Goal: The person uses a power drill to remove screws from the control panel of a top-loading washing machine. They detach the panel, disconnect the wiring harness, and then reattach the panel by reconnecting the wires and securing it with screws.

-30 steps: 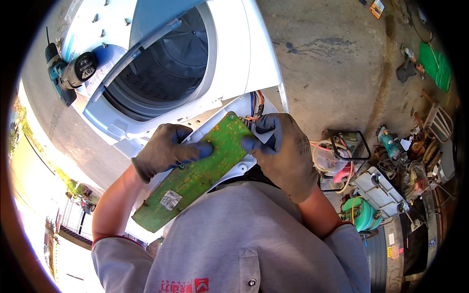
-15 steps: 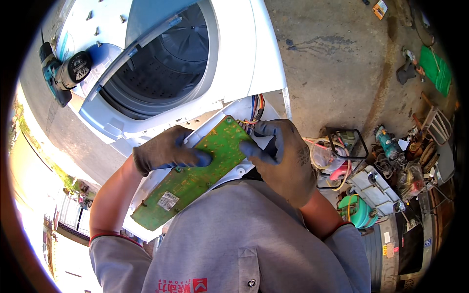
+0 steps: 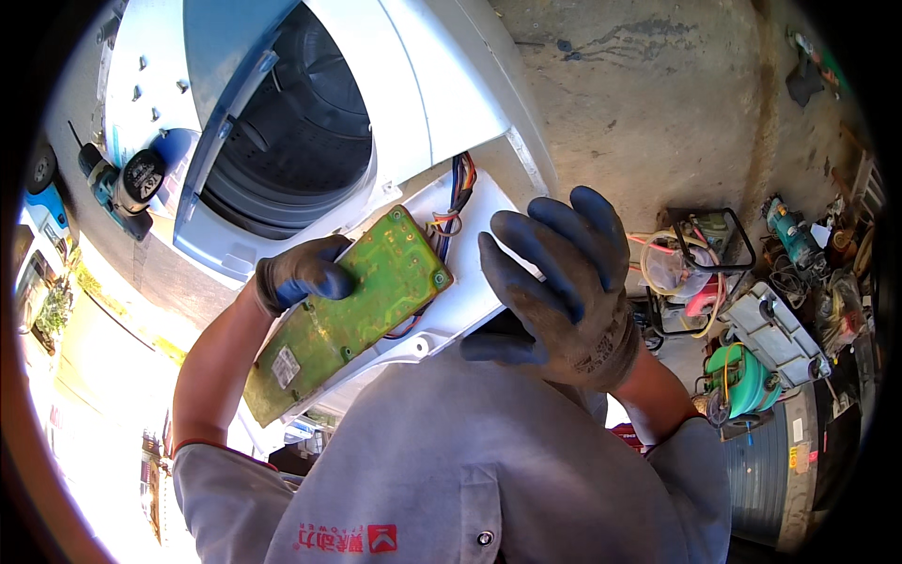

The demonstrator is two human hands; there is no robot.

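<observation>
A long green circuit board [image 3: 349, 315] lies in a white plastic control panel housing [image 3: 470, 235] held close to my chest. My left hand [image 3: 303, 273], in a dark glove, grips the board's left edge. My right hand [image 3: 556, 287], also gloved, has its fingers spread and rests against the right end of the white housing, its thumb under the edge. A bundle of coloured wires [image 3: 458, 193] runs from the board's top corner toward a white top-loading washing machine [image 3: 282, 122] whose dark drum is open below me.
A cordless drill [image 3: 117, 183] lies on the washer's left side. On the concrete floor at the right stand a wire basket with hoses [image 3: 695, 273], a green motor unit [image 3: 742, 381], a grey box [image 3: 775, 334] and scattered tools [image 3: 799, 235].
My right hand has come off the board's top corner and opened its fingers, now lying against the housing. The board and housing sit closer to the camera. My left hand keeps its grip.
</observation>
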